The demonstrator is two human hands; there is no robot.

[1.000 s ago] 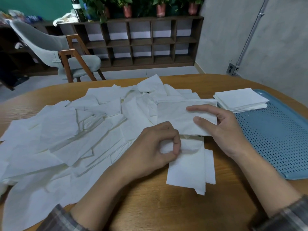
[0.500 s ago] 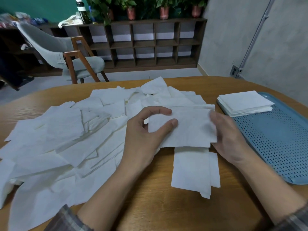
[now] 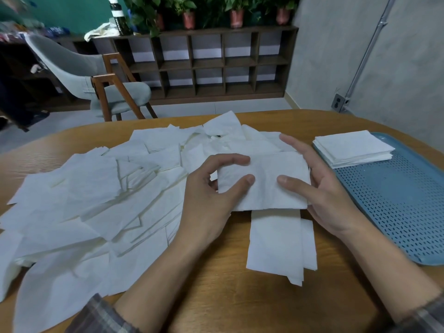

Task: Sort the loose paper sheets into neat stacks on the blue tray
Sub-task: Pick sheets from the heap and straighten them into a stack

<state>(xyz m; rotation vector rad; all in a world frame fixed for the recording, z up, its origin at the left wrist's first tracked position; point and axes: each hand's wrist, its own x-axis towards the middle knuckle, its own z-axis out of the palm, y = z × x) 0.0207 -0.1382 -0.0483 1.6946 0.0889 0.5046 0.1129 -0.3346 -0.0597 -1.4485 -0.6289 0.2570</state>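
A white folded paper sheet (image 3: 266, 188) is held just above the wooden table between both hands. My left hand (image 3: 211, 193) grips its left edge, thumb on top and fingers curled over the far edge. My right hand (image 3: 319, 188) holds the right edge with the thumb pressed on top and the fingers straight along the side. A big heap of loose white sheets (image 3: 96, 193) covers the table's left and middle. The blue perforated tray (image 3: 403, 207) lies at the right, with one neat stack of sheets (image 3: 353, 147) at its far end.
A few folded sheets (image 3: 281, 243) lie on the table just below the held one. Bare wood table (image 3: 216, 296) shows near me. Beyond the table stand a grey chair (image 3: 96, 78) and a dark shelf unit (image 3: 216, 63) with potted plants.
The held sheet has been squared up between both hands. My right thumb has come onto the top of the sheet and my right fingers have straightened along its edge. The view tilted up slightly.
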